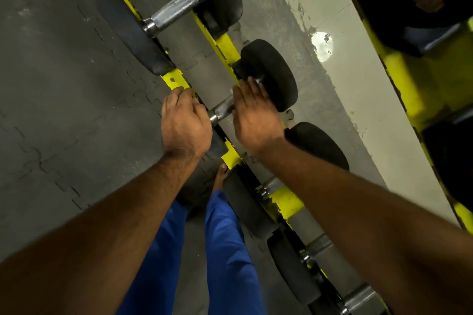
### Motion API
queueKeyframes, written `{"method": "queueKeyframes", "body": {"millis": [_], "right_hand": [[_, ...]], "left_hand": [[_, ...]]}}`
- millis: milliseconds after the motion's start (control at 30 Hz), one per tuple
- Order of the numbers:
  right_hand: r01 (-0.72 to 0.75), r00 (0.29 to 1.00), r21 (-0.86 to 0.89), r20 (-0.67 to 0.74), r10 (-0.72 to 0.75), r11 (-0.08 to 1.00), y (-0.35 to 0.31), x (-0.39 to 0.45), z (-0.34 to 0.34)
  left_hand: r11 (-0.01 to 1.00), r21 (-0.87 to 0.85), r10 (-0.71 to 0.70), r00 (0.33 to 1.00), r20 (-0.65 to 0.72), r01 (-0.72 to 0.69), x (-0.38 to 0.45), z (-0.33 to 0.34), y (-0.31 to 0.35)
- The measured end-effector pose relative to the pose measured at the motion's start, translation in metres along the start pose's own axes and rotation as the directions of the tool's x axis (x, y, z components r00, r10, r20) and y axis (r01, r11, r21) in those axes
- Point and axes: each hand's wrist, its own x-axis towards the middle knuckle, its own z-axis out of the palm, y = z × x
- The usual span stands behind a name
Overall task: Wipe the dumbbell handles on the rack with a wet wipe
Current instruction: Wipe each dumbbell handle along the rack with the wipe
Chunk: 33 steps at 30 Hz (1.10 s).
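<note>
A dumbbell lies across the two yellow rails of the rack [176, 80]. Its knurled metal handle [222, 110] shows between my hands, and its far black head [271, 71] is plain to see. My left hand [184, 121] is curled over the near head, which it mostly hides. My right hand [253, 112] wraps over the far part of the handle. A small pale bit of wet wipe [258, 81] peeks out at its fingertips; the remainder of the wipe is hidden under the palm.
A bigger dumbbell [176, 9] sits further along the rack, and smaller ones [271, 186] sit nearer me. Dark rubber floor tiles [64, 84] lie to the left. My blue trouser legs [225, 238] and a bare foot are below. A second yellow rack [404, 77] stands at the right.
</note>
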Motion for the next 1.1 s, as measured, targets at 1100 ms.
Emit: {"method": "queueKeyframes", "body": {"millis": [1100], "right_hand": [[0.303,0.933,0.117,-0.238,-0.269,0.946,0.021,-0.016,0.028]], "left_hand": [[0.999,-0.002,0.034,0.999,0.013,-0.034,0.001,0.003,-0.004]]}}
